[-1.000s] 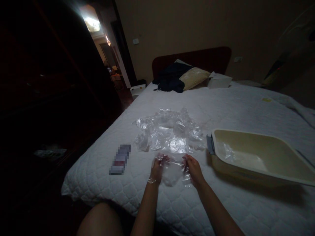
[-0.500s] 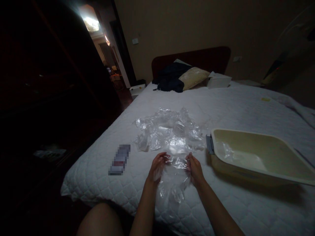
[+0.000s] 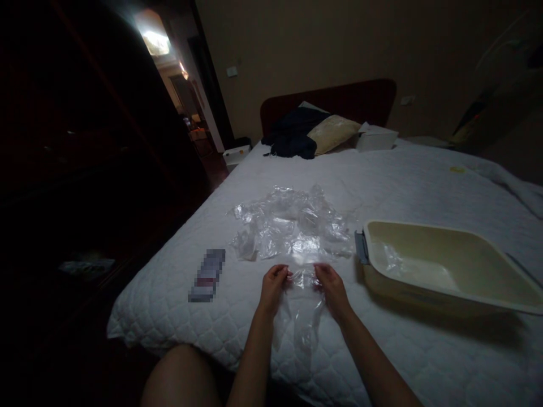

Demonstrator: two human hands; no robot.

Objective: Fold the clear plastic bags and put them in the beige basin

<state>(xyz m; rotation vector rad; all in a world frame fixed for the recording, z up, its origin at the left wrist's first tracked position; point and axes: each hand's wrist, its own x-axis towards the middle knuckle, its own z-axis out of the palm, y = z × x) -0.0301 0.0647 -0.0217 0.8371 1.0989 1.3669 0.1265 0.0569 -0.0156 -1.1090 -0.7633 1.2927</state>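
Note:
A clear plastic bag point(image 3: 303, 316) hangs between my two hands above the near part of the bed. My left hand point(image 3: 274, 285) pinches its upper left edge, thumb against the fingers. Opposite it, my right hand point(image 3: 333, 288) grips the upper right edge, fingers closed. The film droops in loose folds below both hands. Just beyond them lies a crumpled spread of more clear plastic bags point(image 3: 280, 223), glossy and overlapping, so single bags are hard to tell apart.
To the right stands a cream plastic tub point(image 3: 441, 288) with grey handles and some clear plastic inside. A pixelated flat object point(image 3: 207, 276) lies at left on the white quilted bed point(image 3: 169, 299). Dark cloth point(image 3: 297, 133), a beige pillow point(image 3: 333, 135) and a white box point(image 3: 376, 138) sit near the headboard.
My right hand has moved a little left, closer to my left hand. The held bag now hangs narrower and longer between them. The spread of bags and the tub stay put.

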